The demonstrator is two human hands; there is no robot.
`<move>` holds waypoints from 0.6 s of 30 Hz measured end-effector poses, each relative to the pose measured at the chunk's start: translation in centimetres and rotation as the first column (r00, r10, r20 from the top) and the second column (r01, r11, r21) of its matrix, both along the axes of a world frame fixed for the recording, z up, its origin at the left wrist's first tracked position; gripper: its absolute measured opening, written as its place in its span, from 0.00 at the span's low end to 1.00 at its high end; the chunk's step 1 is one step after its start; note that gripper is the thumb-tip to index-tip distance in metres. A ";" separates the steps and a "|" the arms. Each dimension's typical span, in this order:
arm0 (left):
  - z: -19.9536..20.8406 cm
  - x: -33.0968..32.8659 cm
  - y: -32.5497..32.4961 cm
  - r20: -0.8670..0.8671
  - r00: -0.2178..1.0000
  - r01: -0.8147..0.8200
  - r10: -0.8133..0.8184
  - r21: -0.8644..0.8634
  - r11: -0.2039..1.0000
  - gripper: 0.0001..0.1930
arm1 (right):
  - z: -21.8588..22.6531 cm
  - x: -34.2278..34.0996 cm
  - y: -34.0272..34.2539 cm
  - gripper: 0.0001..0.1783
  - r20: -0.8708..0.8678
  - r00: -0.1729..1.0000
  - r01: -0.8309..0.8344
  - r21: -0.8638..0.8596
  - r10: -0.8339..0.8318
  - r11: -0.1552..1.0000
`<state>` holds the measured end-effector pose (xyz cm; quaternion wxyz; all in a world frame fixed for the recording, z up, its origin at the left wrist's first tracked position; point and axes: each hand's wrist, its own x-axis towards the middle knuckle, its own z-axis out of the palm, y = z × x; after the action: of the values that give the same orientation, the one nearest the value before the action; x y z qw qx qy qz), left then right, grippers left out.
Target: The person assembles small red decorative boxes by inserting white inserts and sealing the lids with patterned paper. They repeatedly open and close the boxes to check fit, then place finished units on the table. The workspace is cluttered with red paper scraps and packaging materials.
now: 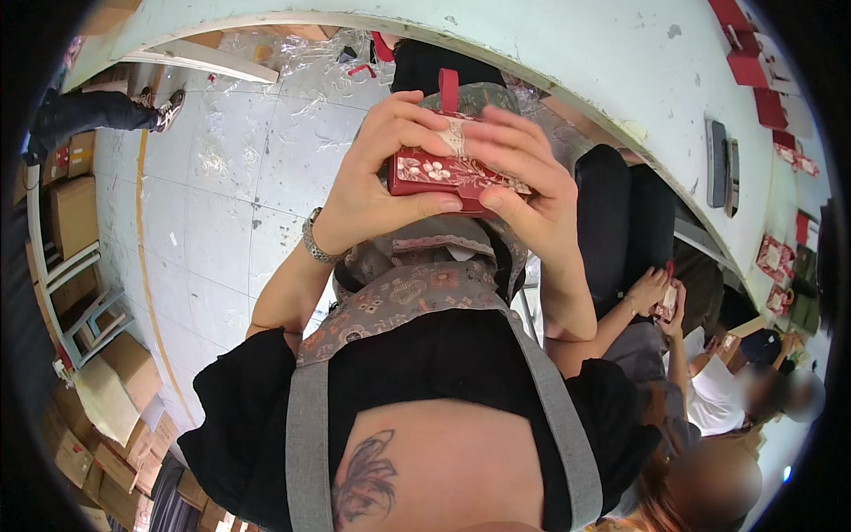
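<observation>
Above my lap I hold a small red gift box (425, 172) printed with cream flowers, a red ribbon loop (448, 89) standing up from its far side. My left hand (381, 164) grips its left end, fingers across the top and thumb along the lower front edge. At the right end is my right hand (530, 177), its thumb on the front corner and its slightly blurred fingers lying over the pale patch on top. The box's underside is hidden.
A pale worktable (612, 62) curves across the far side, carrying more red boxes (769, 106) and two dark flat objects (716, 164). At my right a co-worker's hands (660, 297) hold a similar box. Cardboard cartons (75, 213) line the left; plastic scraps litter the floor (204, 222).
</observation>
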<state>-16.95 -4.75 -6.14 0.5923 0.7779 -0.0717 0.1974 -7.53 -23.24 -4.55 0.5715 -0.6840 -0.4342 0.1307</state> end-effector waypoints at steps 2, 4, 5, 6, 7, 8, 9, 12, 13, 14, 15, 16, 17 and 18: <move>0.0 -0.1 0.0 -0.001 1.000 -0.010 0.010 0.008 1.000 0.24 | 0.1 0.0 0.2 0.18 -0.021 0.997 -0.074 0.014 0.074 0.997; 0.4 -0.1 -0.3 0.004 0.999 -0.036 0.036 0.054 0.998 0.24 | 0.4 -0.2 0.2 0.17 0.013 0.999 -0.045 -0.016 0.045 0.999; 0.4 -0.2 -0.2 0.005 0.999 -0.040 0.040 0.096 0.995 0.25 | 0.3 -0.1 0.0 0.17 0.019 0.999 -0.046 -0.027 0.047 0.999; 0.5 -0.3 -0.2 0.005 0.999 -0.046 0.046 0.093 0.995 0.25 | 0.2 -0.1 -0.1 0.18 0.025 0.999 -0.047 -0.038 0.048 0.998; 0.6 -0.3 -0.3 0.006 0.999 -0.052 0.051 0.089 0.995 0.25 | 0.5 -0.3 -0.1 0.18 0.060 0.996 -0.059 -0.048 0.062 0.997; 0.6 -0.4 -0.3 0.006 0.998 -0.058 0.058 0.089 0.994 0.24 | 0.9 -0.5 0.0 0.18 0.095 0.992 -0.073 -0.054 0.078 0.996; 0.6 -0.4 -0.4 0.000 0.998 -0.063 0.063 0.092 0.994 0.24 | 1.0 -0.6 0.1 0.19 0.130 0.987 -0.086 -0.062 0.093 0.994; 0.6 -0.4 -0.4 -0.008 0.997 -0.074 0.075 0.099 0.992 0.24 | 0.4 -0.3 -0.1 0.21 0.022 0.989 -0.145 -0.022 0.146 0.989; 0.7 -0.4 -0.4 -0.007 0.997 -0.077 0.078 0.100 0.992 0.24 | 0.7 -0.2 -0.2 0.21 -0.056 0.986 -0.156 -0.010 0.155 0.988; 0.8 -0.5 -0.5 -0.007 0.997 -0.079 0.080 0.102 0.992 0.23 | 1.1 -0.2 -0.3 0.21 -0.134 0.977 -0.164 0.002 0.163 0.986; 0.8 -0.5 -0.5 -0.017 0.997 -0.079 0.081 0.098 0.992 0.23 | 1.3 -0.1 -0.3 0.21 -0.211 0.962 -0.172 0.015 0.171 0.985; 0.8 -0.5 -0.6 -0.027 0.996 -0.078 0.081 0.095 0.992 0.23 | 1.1 -0.2 -0.4 0.21 -0.177 0.972 -0.156 -0.006 0.153 0.988; 0.8 -0.5 -0.7 -0.035 0.996 -0.077 0.081 0.091 0.993 0.23 | 0.8 -0.3 -0.4 0.20 -0.141 0.981 -0.139 -0.028 0.134 0.990; 0.7 -0.6 -0.6 -0.044 0.997 -0.054 0.058 0.091 0.994 0.24 | 0.6 -0.4 -0.4 0.20 -0.104 0.988 -0.121 -0.049 0.116 0.991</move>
<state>-17.52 -5.36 -5.48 0.5527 0.8096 -0.0449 0.1924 -7.91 -23.63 -4.00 0.5649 -0.6649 -0.4408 0.2109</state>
